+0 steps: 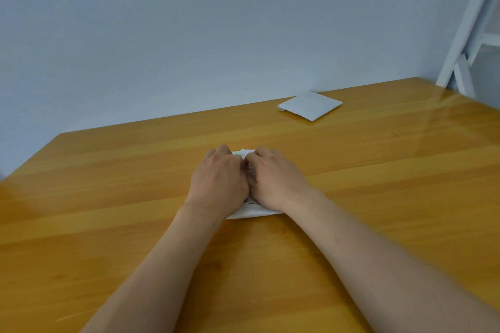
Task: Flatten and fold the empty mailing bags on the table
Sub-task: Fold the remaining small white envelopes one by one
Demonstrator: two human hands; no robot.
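From the head camera, a white mailing bag lies near the middle of the wooden table, almost wholly covered by both hands. The left hand and right hand sit side by side, touching, palms down with fingers bent over its far edge, probably pressing a fold flat so it stays creased. Whether the fingers pinch the bag or only press, I cannot tell. A folded bag rests well apart near the far edge, likely set aside as finished.
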